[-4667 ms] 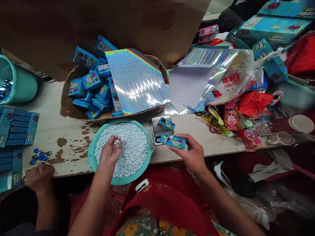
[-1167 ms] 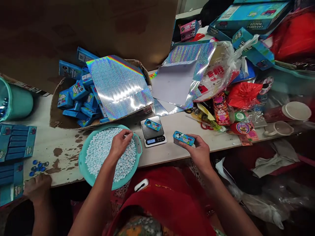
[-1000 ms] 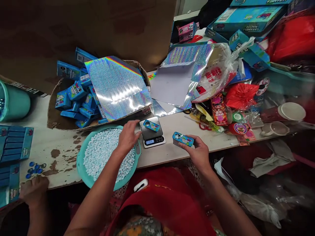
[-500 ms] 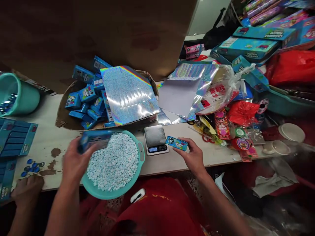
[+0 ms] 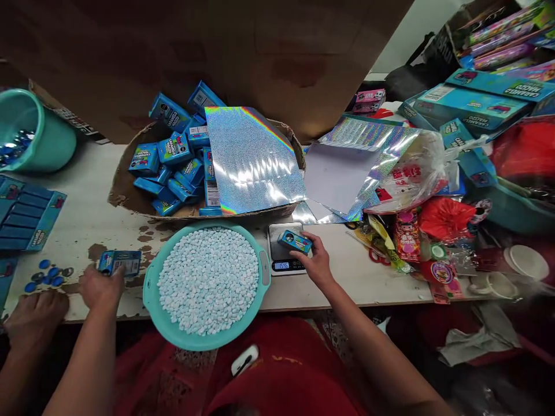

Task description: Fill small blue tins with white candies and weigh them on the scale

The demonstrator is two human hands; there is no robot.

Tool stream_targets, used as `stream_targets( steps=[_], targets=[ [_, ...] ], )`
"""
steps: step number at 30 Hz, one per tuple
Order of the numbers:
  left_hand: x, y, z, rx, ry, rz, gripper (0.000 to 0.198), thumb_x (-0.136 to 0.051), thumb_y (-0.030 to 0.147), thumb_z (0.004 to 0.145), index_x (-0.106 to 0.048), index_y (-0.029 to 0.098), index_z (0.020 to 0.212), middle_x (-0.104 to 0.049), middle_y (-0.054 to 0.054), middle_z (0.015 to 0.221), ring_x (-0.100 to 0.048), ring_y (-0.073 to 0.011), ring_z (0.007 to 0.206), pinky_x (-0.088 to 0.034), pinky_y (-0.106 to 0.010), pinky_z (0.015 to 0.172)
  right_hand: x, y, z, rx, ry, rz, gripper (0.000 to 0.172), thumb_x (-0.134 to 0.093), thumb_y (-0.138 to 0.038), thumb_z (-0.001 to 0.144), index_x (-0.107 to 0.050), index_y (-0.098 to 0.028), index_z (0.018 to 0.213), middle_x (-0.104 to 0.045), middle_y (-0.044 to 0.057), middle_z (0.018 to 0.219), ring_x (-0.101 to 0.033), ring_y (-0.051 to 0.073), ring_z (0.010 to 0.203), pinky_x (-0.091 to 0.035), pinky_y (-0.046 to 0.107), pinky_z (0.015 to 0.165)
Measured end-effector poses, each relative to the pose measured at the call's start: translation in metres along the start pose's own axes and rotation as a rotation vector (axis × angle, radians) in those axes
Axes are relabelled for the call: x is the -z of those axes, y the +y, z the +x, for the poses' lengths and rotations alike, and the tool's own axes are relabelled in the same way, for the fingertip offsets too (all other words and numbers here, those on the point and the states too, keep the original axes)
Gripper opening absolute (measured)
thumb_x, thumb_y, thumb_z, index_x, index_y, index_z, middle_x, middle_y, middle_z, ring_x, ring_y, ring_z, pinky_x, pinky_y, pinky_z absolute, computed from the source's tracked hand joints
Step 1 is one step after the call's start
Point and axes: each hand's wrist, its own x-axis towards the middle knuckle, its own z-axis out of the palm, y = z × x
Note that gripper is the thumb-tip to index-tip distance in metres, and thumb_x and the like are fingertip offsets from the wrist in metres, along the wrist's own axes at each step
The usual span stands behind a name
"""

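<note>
My left hand (image 5: 102, 286) is closed around a small blue candy box (image 5: 132, 263), held low over the table left of the colander. In my right hand (image 5: 317, 260), thumb and fingers pinch another small blue candy box (image 5: 295, 241). This box is over the metal pan of a small digital scale (image 5: 281, 267) with a lit display; I cannot tell whether it touches the pan. Between my hands a turquoise colander (image 5: 150, 286) is full of pale blue and white candies (image 5: 208, 283).
Behind the colander, a cardboard tray (image 5: 119, 193) holds several blue candy boxes and a shiny holographic sheet (image 5: 255, 167). Another person's hand (image 5: 39, 318) rests at far left, near blue caps (image 5: 52, 274). A turquoise bucket (image 5: 54, 138) stands behind. Wrappers and bags (image 5: 442, 222) crowd the right.
My left hand has moved left and down with its box, from above the colander to the table's left side. My right hand has brought its box left, over the scale.
</note>
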Motion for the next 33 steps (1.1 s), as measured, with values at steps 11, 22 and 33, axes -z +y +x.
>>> stream_targets(
  steps=[11,22,33],
  targets=[
    [-0.058,0.172,-0.175,-0.764,-0.504,0.225,0.047,-0.045,0.053,0.088,-0.055,0.018,0.117,-0.057,-0.015,0.113,-0.050,-0.0313,0.106,-0.042,-0.042,0.084,0.049,0.017,-0.023,-0.140,0.316,-0.014,0.045,-0.069,-0.045,0.074,-0.059,-0.018,0.108,-0.061,0.011,0.113,-0.057,0.023,0.107,-0.050,0.046,0.091],
    [-0.045,0.163,-0.135,0.373,-0.540,-1.038,0.023,-0.054,0.041,0.078,-0.051,0.020,0.071,-0.051,0.000,0.066,-0.047,-0.0122,0.056,-0.035,-0.023,0.049,0.035,0.001,-0.016,-0.048,0.109,-0.057,0.049,-0.072,-0.042,0.073,-0.057,-0.020,0.114,-0.059,0.010,0.118,-0.056,0.023,0.109,-0.048,0.042,0.092],
    [0.010,0.235,-0.143,0.614,-0.696,-1.526,0.038,-0.059,0.043,0.083,-0.037,0.020,0.063,-0.032,0.007,0.052,-0.032,-0.0047,0.038,-0.026,-0.018,0.036,-0.029,-0.113,-0.017,0.391,-0.232,-0.196,0.033,-0.071,-0.039,0.078,-0.062,-0.026,0.106,-0.064,0.005,0.097,-0.059,0.022,0.091,-0.049,0.037,0.080]
  ],
)
